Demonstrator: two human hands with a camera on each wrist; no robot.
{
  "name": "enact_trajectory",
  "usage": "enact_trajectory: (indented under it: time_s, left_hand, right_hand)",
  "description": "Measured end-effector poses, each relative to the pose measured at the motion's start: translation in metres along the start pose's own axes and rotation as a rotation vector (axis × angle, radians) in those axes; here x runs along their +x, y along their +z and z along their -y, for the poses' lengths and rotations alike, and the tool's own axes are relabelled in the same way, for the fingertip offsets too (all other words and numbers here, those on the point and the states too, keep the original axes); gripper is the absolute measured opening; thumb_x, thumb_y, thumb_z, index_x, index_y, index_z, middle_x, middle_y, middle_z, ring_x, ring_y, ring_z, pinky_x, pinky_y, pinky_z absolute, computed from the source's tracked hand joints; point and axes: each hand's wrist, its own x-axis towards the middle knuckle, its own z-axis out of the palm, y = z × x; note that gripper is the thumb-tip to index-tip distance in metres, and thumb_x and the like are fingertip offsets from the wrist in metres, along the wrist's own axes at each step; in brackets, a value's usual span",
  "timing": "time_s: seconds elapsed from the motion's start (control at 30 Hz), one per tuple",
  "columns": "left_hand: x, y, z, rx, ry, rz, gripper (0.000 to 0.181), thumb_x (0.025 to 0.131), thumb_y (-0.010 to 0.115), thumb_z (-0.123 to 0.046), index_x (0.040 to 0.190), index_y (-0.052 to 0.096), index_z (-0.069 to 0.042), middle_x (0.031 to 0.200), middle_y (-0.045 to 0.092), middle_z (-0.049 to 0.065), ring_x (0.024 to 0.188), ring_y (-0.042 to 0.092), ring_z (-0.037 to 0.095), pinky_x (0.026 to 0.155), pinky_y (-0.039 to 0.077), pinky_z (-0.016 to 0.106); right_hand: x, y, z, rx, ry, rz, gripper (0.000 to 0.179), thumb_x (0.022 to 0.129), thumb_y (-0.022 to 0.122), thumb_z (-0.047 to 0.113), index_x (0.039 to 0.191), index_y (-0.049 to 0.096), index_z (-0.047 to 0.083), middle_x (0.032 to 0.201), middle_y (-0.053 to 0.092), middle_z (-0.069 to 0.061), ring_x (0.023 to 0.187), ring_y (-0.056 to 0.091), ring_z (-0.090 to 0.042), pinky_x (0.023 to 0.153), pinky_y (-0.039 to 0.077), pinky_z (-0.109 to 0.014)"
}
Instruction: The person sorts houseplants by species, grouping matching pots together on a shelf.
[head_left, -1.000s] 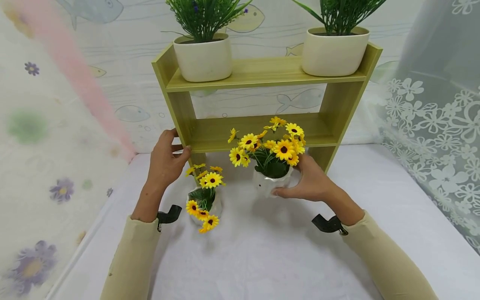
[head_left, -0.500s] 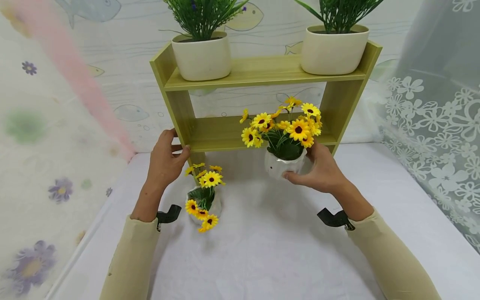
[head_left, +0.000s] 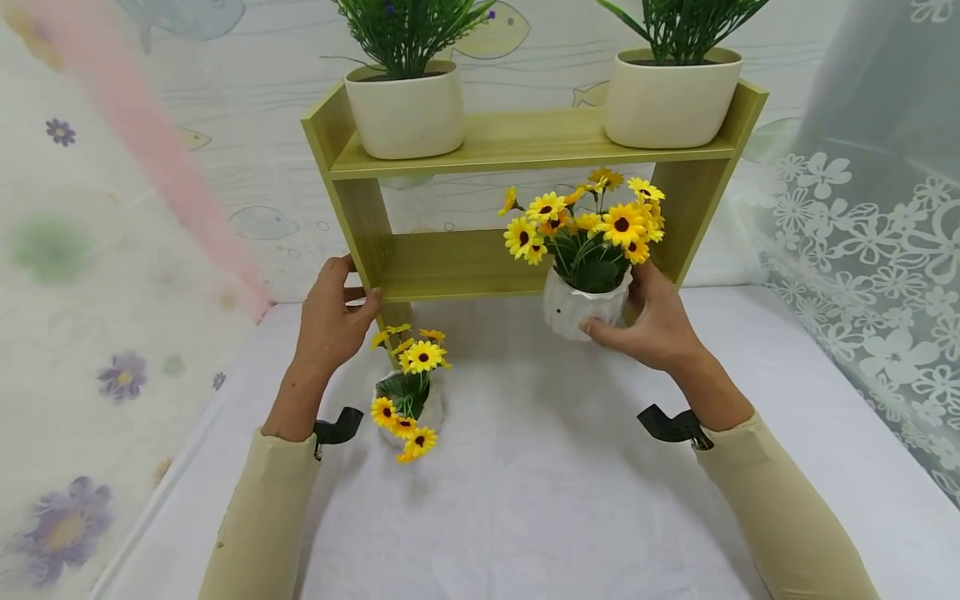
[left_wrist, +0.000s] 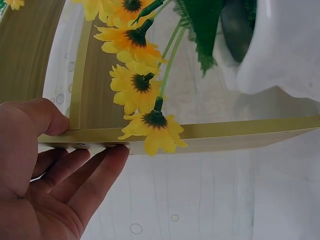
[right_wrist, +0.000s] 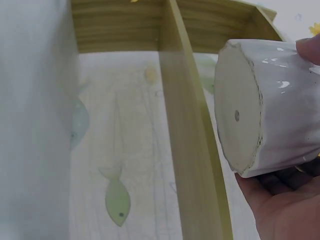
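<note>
My right hand (head_left: pixel 651 323) grips a white ceramic flowerpot (head_left: pixel 583 308) with yellow artificial daisies (head_left: pixel 592 221), in front of the middle board's right part. In the right wrist view the pot's underside (right_wrist: pixel 239 112) shows, off the table. My left hand (head_left: pixel 330 321) holds the left side panel of a wooden shelf (head_left: pixel 450 265), thumb (left_wrist: pixel 50 114) on the front edge and fingers (left_wrist: pixel 100 180) along the outer face. Close to that hand, a second white pot (head_left: pixel 433 412) of yellow daisies (head_left: pixel 422 358) stands on the table.
Two cream planters (head_left: pixel 408 117) with green plants stand on the shelf's top board (head_left: pixel 532 137), one at each end. A white cloth covers the table (head_left: pixel 510 500). Patterned curtains (head_left: pixel 97 275) hang at the left, behind and at the right.
My right hand has raised the flowerpot and carried it rightward and toward the shelf, up to the middle board. The left hand stays on the side panel.
</note>
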Motion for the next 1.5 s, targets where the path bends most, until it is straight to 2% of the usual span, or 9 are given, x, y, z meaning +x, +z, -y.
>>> enact_trajectory:
  time_s: [0.43, 0.63, 0.8, 1.1, 1.2, 1.3, 1.5]
  left_hand:
    - [-0.001, 0.000, 0.000, 0.014, -0.005, -0.006, 0.054, 0.099, 0.059, -0.025, 0.147, 0.041, -0.010, 0.136, 0.049, 0.009, 0.110, 0.067, 0.031, 0.089, 0.059, 0.047]
    - [0.000, 0.000, -0.001, 0.013, -0.003, -0.006, 0.053, 0.099, 0.059, -0.025, 0.147, 0.041, -0.010, 0.136, 0.049, 0.009, 0.110, 0.067, 0.031, 0.089, 0.059, 0.047]
    - [-0.001, 0.000, -0.001, 0.011, 0.001, -0.009, 0.053, 0.099, 0.059, -0.024, 0.147, 0.041, -0.010, 0.135, 0.049, 0.009, 0.111, 0.067, 0.031, 0.089, 0.059, 0.047]
    - [-0.001, 0.001, -0.001, 0.015, 0.003, -0.008, 0.053, 0.099, 0.059, -0.024, 0.147, 0.042, -0.010, 0.134, 0.049, 0.009, 0.111, 0.067, 0.031, 0.089, 0.059, 0.045]
    - [-0.001, 0.000, -0.001, 0.012, 0.007, -0.005, 0.053, 0.099, 0.060, -0.023, 0.147, 0.042, -0.010, 0.134, 0.049, 0.009, 0.110, 0.067, 0.031, 0.088, 0.059, 0.046]
    - [-0.001, 0.000, -0.001, 0.011, 0.005, -0.005, 0.054, 0.099, 0.060, -0.023, 0.147, 0.042, -0.010, 0.133, 0.049, 0.009, 0.110, 0.067, 0.032, 0.088, 0.059, 0.046]
    - [-0.001, 0.000, -0.002, 0.016, -0.001, -0.004, 0.054, 0.099, 0.060, -0.023, 0.147, 0.042, -0.010, 0.134, 0.049, 0.008, 0.111, 0.067, 0.031, 0.088, 0.060, 0.046]
  right_hand:
    - [0.012, -0.010, -0.018, -0.062, 0.116, -0.137, 0.090, 0.071, 0.085, 0.005, 0.148, 0.040, 0.015, 0.140, 0.052, -0.001, 0.120, 0.053, -0.014, 0.103, 0.047, -0.023]
    - [0.014, -0.013, -0.020, -0.095, 0.148, -0.152, 0.087, 0.076, 0.083, 0.008, 0.150, 0.038, 0.012, 0.140, 0.052, -0.003, 0.115, 0.054, -0.012, 0.099, 0.048, -0.019]
    - [0.017, -0.015, -0.023, -0.129, 0.167, -0.161, 0.085, 0.079, 0.081, 0.009, 0.151, 0.035, 0.008, 0.141, 0.050, -0.008, 0.114, 0.054, -0.013, 0.100, 0.048, -0.020]
    - [0.013, -0.019, -0.024, -0.199, 0.181, -0.203, 0.082, 0.082, 0.081, 0.017, 0.151, 0.037, 0.011, 0.140, 0.052, -0.007, 0.116, 0.054, -0.018, 0.098, 0.049, -0.023]
    - [0.013, -0.020, -0.025, -0.203, 0.181, -0.211, 0.081, 0.082, 0.081, 0.018, 0.150, 0.037, 0.011, 0.140, 0.052, -0.007, 0.117, 0.054, -0.019, 0.101, 0.049, -0.026]
    - [0.014, -0.020, -0.027, -0.204, 0.183, -0.222, 0.081, 0.082, 0.081, 0.019, 0.150, 0.037, 0.010, 0.141, 0.052, -0.007, 0.120, 0.054, -0.020, 0.104, 0.049, -0.035]
    - [0.015, -0.020, -0.025, -0.193, 0.223, -0.234, 0.081, 0.085, 0.078, 0.021, 0.152, 0.035, 0.009, 0.147, 0.047, -0.009, 0.129, 0.049, -0.023, 0.111, 0.043, -0.047]
